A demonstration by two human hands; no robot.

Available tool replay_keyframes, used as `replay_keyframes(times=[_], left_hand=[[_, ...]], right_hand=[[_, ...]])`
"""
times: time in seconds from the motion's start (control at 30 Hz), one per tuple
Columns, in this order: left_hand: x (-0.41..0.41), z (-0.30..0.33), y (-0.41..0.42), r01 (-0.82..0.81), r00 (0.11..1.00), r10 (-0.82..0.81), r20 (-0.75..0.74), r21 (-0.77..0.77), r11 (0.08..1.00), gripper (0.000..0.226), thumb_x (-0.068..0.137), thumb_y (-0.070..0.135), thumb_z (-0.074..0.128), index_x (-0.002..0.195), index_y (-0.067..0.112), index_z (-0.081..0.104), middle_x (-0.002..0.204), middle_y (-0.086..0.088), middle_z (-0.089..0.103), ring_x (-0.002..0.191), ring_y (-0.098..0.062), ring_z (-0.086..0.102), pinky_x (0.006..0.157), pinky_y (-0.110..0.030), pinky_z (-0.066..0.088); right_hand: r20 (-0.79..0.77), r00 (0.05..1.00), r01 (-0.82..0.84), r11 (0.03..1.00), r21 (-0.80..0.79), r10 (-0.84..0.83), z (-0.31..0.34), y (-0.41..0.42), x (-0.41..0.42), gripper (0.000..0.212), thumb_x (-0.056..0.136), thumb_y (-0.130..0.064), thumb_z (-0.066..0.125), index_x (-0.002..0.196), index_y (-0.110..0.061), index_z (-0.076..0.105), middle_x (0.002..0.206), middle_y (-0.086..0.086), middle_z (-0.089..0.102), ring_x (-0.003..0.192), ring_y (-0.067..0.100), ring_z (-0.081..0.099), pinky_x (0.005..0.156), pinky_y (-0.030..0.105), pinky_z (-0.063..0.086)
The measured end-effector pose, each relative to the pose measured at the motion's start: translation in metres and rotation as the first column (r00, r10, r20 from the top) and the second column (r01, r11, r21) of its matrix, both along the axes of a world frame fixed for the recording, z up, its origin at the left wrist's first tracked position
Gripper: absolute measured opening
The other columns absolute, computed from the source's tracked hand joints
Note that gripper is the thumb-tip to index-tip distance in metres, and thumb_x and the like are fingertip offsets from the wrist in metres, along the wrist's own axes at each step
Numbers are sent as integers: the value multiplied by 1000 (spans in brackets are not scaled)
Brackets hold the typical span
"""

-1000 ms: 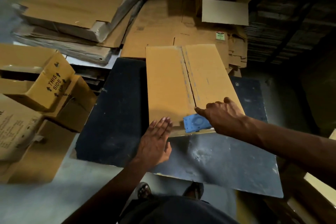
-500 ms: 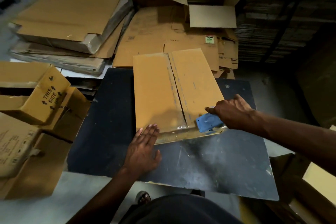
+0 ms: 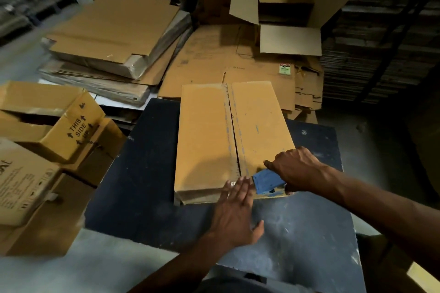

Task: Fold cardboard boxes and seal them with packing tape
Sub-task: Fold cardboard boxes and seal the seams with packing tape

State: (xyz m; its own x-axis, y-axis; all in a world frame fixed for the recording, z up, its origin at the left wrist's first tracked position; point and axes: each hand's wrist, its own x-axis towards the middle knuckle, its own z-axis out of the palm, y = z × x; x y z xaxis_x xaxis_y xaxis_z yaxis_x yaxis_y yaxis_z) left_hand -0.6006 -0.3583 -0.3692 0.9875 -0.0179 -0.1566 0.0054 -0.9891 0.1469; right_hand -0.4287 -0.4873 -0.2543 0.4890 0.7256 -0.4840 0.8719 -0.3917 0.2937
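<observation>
At centre frame I see the cardboard box [image 3: 228, 140] lying on the dark table [image 3: 297, 233], my right hand [image 3: 297, 169] clenched round the blue tape dispenser [image 3: 267, 182] at its near edge, my left hand [image 3: 234, 211] flat, fingers straight, pressing the seam beside it

You work in dim, warm light that falls from above and to the left, so the cardboard box [image 3: 228, 140] glows brightest while the right side and far corners sink into near black. Your left hand [image 3: 234, 216] casts a soft shadow on the box's near left part. The dark table [image 3: 142, 197] shows faint sheen near its front edge. Edges bend with wide-angle distortion; the left margin smears softly.
</observation>
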Motion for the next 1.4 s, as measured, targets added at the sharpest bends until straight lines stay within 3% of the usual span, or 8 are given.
replay_keyframes(times=[0.17,0.33,0.43,0.57,0.73,1.1,1.27,1.4], left_hand=[[-5,-23,18,-26,983,34,178,-48,998,96,87,64,49,162,8,27,170,-11,22,157,-22,22,127,-45,11],[-17,-40,86,-46,862,32,506,16,999,62,87,46,61,137,10,66,139,-9,66,127,-20,64,115,-42,37],[-20,-47,116,33,813,-127,568,174,984,44,92,24,57,132,9,70,135,-7,68,121,-20,68,111,-41,41],[-17,-51,118,65,784,-136,606,136,988,47,86,6,56,130,10,71,134,-6,69,120,-18,68,100,-42,56],[-18,-51,114,51,753,-108,650,105,993,47,87,-1,56,130,11,71,133,-6,69,120,-18,69,101,-44,56],[-18,-50,116,55,827,-80,556,61,997,48,93,8,52,140,13,63,142,-3,62,128,-16,63,114,-41,43],[-19,-41,94,-14,886,-38,462,109,994,71,95,64,52,139,9,64,143,-10,61,132,-25,60,118,-47,35],[15,-21,28,125,916,-155,371,102,987,84,95,69,49,154,10,44,160,-10,40,146,-24,45,123,-47,29]], right_hand=[[-94,994,-56,997,53,61,4,-2,-1,94,88,-61,71,161,-40,16,121,5,61,106,30,66,70,35,44],[-108,969,-213,974,82,222,8,41,-36,64,102,-50,52,160,-43,23,122,9,55,97,33,66,64,36,37],[-97,967,-235,971,37,237,9,71,-50,46,101,-37,58,146,-34,49,112,3,64,92,27,67,65,35,42],[-168,970,-175,984,13,175,16,68,-39,44,98,-28,62,141,-33,53,82,-4,55,74,22,56,65,34,45],[-145,979,-143,990,-6,141,19,38,-30,53,99,-31,61,148,-40,45,100,-2,62,90,26,67,67,35,44],[-118,992,-53,998,-38,48,19,-30,-13,67,100,-37,61,157,-46,29,114,1,63,99,24,66,69,34,46],[-90,993,-77,996,-43,73,17,-34,-15,71,98,-31,64,159,-41,29,115,5,63,100,26,67,73,34,45],[-97,994,-55,998,-21,53,13,-38,-18,71,97,-26,65,158,-43,31,110,6,61,100,28,67,74,37,44]])
